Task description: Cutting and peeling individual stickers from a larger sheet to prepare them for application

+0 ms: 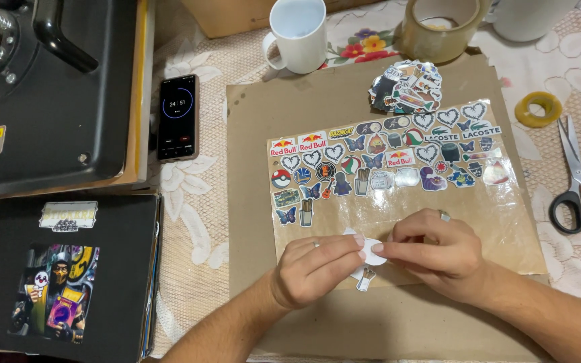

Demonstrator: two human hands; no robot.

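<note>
Both hands pinching sticker, seemingly at sheet's edge

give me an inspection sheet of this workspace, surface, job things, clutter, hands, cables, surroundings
surface: brown cardboard sheet on a floral lace tablecloth
job's things: clear film sheet covered with rows of small stickers; round white sticker pinched between both hands; loose sticker pile at the cardboard's top
clutter: white mug, tape roll, yellow tape ring, scissors, phone showing a timer
grippers: left hand and right hand both hold the white sticker; a ring on the right
cables: nothing seen
surroundings: black press machine upper left, black album below it
</note>
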